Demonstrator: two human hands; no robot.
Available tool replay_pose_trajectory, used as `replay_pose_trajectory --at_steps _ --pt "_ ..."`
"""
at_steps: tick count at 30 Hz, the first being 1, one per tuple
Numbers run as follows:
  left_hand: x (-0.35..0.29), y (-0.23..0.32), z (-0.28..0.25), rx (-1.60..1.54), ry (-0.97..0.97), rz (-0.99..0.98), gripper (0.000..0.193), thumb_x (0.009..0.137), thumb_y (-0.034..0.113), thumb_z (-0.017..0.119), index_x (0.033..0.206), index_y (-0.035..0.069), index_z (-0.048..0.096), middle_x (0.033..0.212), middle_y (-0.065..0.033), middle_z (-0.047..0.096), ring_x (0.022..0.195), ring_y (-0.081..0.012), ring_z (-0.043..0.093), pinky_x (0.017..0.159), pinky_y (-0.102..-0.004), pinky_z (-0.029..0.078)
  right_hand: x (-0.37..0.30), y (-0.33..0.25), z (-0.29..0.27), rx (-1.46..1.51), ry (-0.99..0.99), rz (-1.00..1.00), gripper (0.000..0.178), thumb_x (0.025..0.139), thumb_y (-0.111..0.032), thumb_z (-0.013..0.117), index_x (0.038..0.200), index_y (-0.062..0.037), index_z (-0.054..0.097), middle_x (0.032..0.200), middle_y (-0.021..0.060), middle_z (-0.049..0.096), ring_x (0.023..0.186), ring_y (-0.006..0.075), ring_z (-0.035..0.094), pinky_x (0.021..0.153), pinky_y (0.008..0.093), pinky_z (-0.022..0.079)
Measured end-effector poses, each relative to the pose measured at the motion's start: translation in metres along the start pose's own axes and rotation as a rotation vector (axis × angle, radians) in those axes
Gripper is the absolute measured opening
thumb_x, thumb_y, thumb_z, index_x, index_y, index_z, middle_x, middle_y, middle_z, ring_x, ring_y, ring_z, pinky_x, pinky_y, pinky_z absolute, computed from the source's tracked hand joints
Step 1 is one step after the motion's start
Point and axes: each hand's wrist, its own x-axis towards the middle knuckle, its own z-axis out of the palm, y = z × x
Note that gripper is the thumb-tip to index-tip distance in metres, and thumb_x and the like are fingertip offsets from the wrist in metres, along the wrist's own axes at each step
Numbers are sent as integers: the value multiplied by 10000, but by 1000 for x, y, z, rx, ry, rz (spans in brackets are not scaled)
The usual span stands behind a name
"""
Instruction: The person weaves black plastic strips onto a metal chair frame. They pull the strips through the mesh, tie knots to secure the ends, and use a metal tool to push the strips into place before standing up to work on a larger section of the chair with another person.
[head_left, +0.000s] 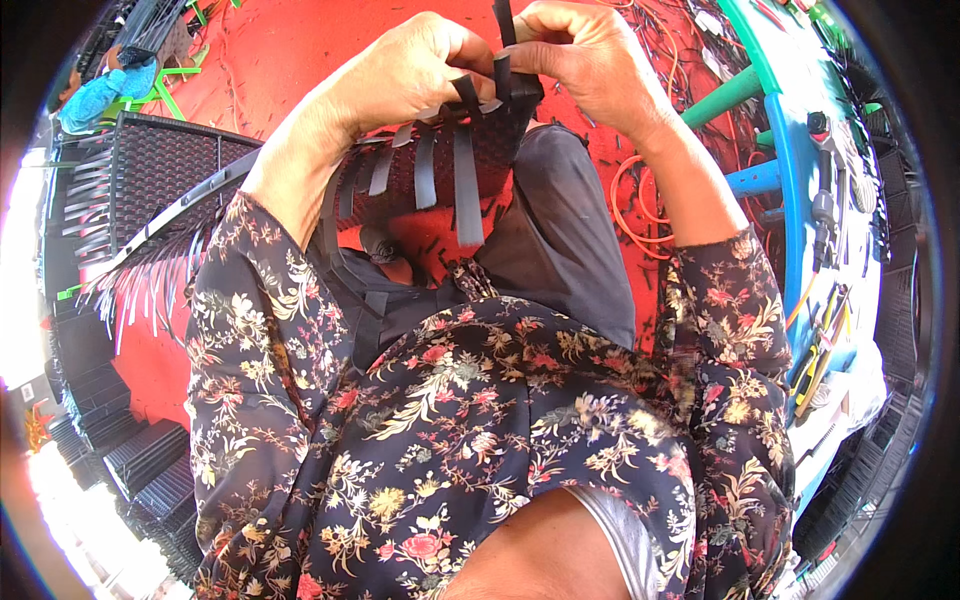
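A dark woven panel (490,145) of flat strips lies across my lap, with several loose grey-black strip ends (466,190) hanging from its edge. At the panel's top corner, my right hand (590,65) pinches a narrow black strip (506,22) between thumb and forefinger. The strip stands upright above the edge. Close beside it, my left hand (425,75) is closed at the panel's edge, its fingertips against the strip ends. Its fingers partly hide what they grip.
To the left stands another woven panel (165,185) fringed with loose strips. A blue table (790,190) with green legs, holding a black tool (824,190) and yellow-handled tools (805,375), is on the right. An orange hose (625,215) and strip scraps lie on the red floor (290,50).
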Motion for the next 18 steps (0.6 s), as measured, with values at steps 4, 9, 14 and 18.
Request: replay_pose_trajectory --at_steps 4,9,14,18 --pt "2 4 3 57 42 -40 205 746 1 567 940 -52 605 772 -5 609 729 -52 557 678 -200 454 -6 -8 1 -71 124 -170 169 690 -33 682 681 12 519 611 50 476 595 96 476 516 272 377" --pt "1 2 3 108 41 4 224 750 -21 565 967 -67 594 838 -40 622 791 -84 570 728 -220 463 -13 -20 4 132 137 16 135 749 -30 658 704 5 536 633 17 504 580 72 481 501 233 378" --pt "-2 6 8 76 77 -20 241 741 -30 568 978 -64 596 876 -63 633 823 -103 580 762 -232 463 -23 -30 2 247 163 108 138 796 -54 632 707 9 548 630 -8 515 556 41 469 508 199 377" --pt "-3 7 11 67 83 -40 256 728 -37 564 979 -64 600 862 -67 638 819 -108 587 755 -229 468 -36 -15 7 364 207 73 93 831 -90 606 879 -19 642 751 17 596 637 85 521 592 208 418"
